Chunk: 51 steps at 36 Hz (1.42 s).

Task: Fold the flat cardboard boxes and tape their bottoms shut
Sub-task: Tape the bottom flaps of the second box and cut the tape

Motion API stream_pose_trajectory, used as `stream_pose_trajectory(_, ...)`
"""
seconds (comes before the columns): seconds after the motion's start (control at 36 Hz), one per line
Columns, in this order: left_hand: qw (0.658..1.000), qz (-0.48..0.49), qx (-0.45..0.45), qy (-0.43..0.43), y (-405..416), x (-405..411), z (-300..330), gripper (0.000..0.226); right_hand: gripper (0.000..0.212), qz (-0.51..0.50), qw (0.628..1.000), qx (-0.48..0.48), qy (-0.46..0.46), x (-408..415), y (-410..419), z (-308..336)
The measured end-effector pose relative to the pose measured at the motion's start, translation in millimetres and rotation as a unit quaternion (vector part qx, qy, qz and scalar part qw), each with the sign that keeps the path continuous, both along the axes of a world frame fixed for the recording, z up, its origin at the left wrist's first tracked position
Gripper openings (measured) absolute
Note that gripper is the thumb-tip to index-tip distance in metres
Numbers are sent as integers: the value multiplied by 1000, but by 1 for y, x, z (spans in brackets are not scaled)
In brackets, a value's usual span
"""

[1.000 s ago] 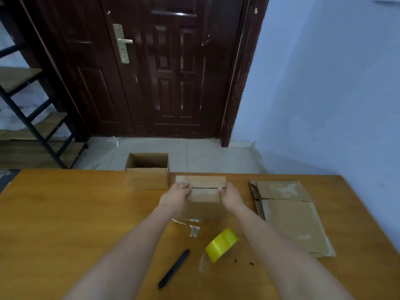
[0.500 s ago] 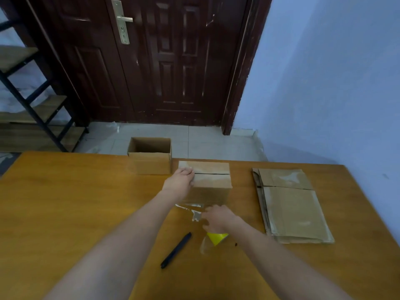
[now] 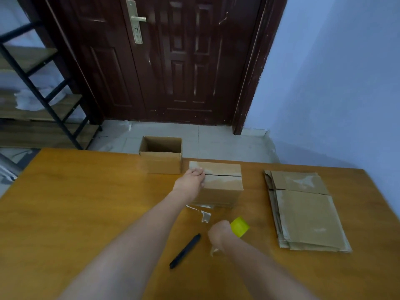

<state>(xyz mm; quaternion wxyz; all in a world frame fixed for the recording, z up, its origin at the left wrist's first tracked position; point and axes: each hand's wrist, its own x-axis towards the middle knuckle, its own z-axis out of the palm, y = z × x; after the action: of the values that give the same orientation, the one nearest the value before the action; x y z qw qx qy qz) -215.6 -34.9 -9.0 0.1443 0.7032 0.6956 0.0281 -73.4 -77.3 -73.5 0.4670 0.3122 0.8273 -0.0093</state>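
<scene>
Head view: right hand [image 3: 219, 233] off the box now, down near the body and wrapped around the yellow tape roll [image 3: 240, 226], fingers curled on its near side, where a second ago both hands sat pressed on the box top. Left hand [image 3: 191, 180] still planted on the upturned box [image 3: 220, 182], fingers flat over its left edge, holding the two bottom flaps closed. Seam between those flaps showing as a dark line just right of the left fingertips, running across the top, no fresh strip over it as far as can be seen. Roll tilted up under the right hand, looking lifted off the table [image 3: 65, 202], though blur makes contact hard to judge. Black pen [image 3: 185, 251] lying just left of the right hand, torn tape scrap [image 3: 204, 215] just beyond it. Finished open box [image 3: 161, 154] beyond the left hand, stack of flat boxes [image 3: 303, 211] well off to the right of both. Reads as folding done on this box and taping about to begin: tape to the seam next, probably, with the left hand keeping the flaps from springing.
</scene>
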Motion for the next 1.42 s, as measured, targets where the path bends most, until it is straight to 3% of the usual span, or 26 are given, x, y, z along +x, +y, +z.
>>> stream_pose_trajectory(0.28,1000,1,2,1,-1,1,0,50,22,11,999,-32,22,11,6,2)
stream_pose_trajectory(0.47,1000,-3,3,-5,-2,-2,0,49,24,-82,982,-131,105,26,11,21)
stream_pose_trajectory(0.69,1000,-2,-3,-22,0,-2,1,48,22,-244,911,-153,296,45,54,82)
stream_pose_trajectory(0.86,997,11,0,-75,2,-6,-3,48,14,-312,842,-164,408,52,88,125)
stream_pose_trajectory(0.97,995,13,-17,-100,0,-9,-7,50,10,-320,827,-147,439,48,112,146)
stream_pose_trajectory(1.17,992,33,-17,-121,-3,-7,-10,49,22,-311,849,-129,408,27,143,161)
stream_pose_trajectory(1.31,973,63,5,-222,0,-8,-19,57,25,-290,867,-121,387,9,154,156)
stream_pose_trajectory(1.42,935,120,-2,-335,-3,-8,-20,59,25,-282,875,-112,377,-6,160,156)
